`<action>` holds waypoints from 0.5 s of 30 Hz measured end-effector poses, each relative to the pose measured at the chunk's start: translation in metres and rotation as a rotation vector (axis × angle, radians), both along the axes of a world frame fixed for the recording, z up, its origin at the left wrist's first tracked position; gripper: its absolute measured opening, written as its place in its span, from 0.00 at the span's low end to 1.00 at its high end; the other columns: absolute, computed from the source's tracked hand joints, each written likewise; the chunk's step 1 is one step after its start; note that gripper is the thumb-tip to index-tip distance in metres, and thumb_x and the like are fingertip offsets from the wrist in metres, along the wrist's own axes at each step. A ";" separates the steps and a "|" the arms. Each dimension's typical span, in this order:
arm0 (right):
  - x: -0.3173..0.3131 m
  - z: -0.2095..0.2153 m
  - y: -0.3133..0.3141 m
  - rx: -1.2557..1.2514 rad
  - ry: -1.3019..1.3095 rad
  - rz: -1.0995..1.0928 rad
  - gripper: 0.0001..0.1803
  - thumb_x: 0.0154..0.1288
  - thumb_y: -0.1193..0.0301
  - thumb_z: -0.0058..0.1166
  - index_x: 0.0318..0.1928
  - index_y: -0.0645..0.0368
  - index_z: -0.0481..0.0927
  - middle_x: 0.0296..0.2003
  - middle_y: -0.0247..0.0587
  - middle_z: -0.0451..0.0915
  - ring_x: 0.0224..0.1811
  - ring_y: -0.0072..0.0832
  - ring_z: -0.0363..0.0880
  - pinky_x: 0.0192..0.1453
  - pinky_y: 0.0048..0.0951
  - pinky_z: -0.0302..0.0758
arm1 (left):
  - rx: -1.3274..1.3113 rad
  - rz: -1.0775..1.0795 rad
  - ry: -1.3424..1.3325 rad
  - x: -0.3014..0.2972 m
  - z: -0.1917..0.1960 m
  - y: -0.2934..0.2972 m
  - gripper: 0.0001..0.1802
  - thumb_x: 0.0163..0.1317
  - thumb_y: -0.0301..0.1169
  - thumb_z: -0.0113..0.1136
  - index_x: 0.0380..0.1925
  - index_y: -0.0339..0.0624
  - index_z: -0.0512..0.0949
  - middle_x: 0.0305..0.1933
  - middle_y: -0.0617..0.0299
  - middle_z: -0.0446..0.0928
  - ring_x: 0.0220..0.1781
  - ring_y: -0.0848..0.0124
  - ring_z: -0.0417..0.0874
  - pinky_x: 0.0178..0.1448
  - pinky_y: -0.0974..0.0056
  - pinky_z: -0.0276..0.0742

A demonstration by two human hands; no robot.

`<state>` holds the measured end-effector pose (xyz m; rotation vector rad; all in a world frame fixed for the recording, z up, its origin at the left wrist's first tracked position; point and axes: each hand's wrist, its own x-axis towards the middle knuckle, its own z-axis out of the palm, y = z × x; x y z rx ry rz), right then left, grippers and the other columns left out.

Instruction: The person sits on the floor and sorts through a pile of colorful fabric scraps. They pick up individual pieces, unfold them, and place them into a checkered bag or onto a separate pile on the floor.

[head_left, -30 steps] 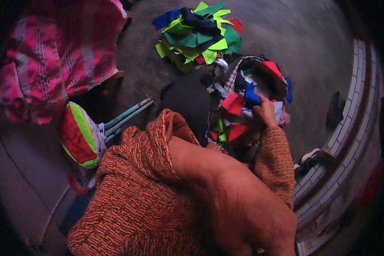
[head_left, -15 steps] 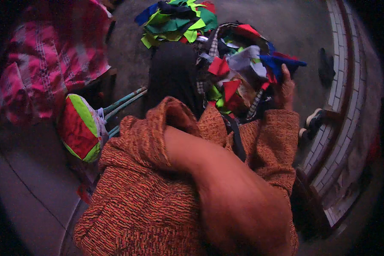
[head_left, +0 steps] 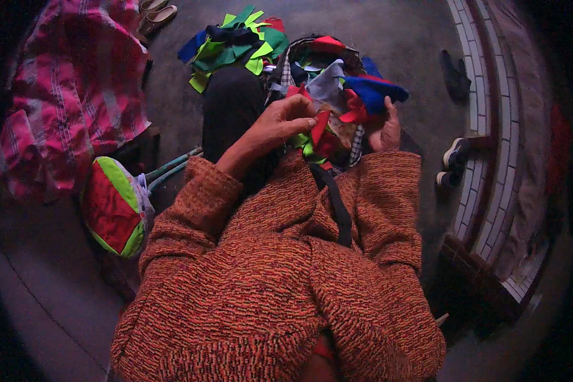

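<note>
I sit on a grey floor in an orange knitted sweater. My left hand pinches a red scrap of cloth at the edge of a heap of coloured fabric scraps in my lap. My right hand holds the right side of that heap, fingers curled under red and blue pieces. A blue scrap lies on top of the heap. The scraps seem to rest in a checked cloth bag, mostly hidden.
A second pile of green, yellow and blue scraps lies on the floor ahead. A pink checked cloth is spread at left, a red-and-green stitched cushion beside my left elbow. Shoes and a tiled curb stand at right.
My left arm, which lay across my body, has reached out and its hand now pinches the red scrap. The right hand stays on the heap; the view has shifted.
</note>
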<state>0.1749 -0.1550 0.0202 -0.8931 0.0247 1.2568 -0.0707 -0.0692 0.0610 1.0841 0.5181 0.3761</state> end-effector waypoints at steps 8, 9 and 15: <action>-0.029 0.018 -0.012 0.095 0.205 0.072 0.31 0.64 0.57 0.45 0.61 0.62 0.57 0.58 0.49 0.65 0.61 0.40 0.63 0.67 0.44 0.56 | 0.133 0.009 0.172 0.030 -0.026 -0.003 0.20 0.53 0.35 0.63 0.43 0.36 0.72 0.40 0.61 0.75 0.42 0.74 0.75 0.47 0.68 0.71; -0.032 0.016 -0.012 0.127 0.230 0.127 0.31 0.64 0.57 0.45 0.61 0.62 0.57 0.58 0.49 0.65 0.60 0.40 0.63 0.66 0.43 0.56 | 0.085 0.032 0.171 0.036 -0.038 -0.004 0.21 0.53 0.35 0.62 0.44 0.37 0.72 0.41 0.61 0.75 0.43 0.74 0.75 0.48 0.68 0.70; -0.048 0.011 -0.015 0.013 0.124 0.293 0.25 0.63 0.59 0.47 0.55 0.61 0.66 0.48 0.45 0.74 0.47 0.38 0.75 0.54 0.40 0.71 | -0.184 -0.075 0.141 0.049 -0.040 -0.005 0.25 0.51 0.35 0.64 0.48 0.38 0.70 0.45 0.58 0.75 0.44 0.71 0.77 0.46 0.66 0.75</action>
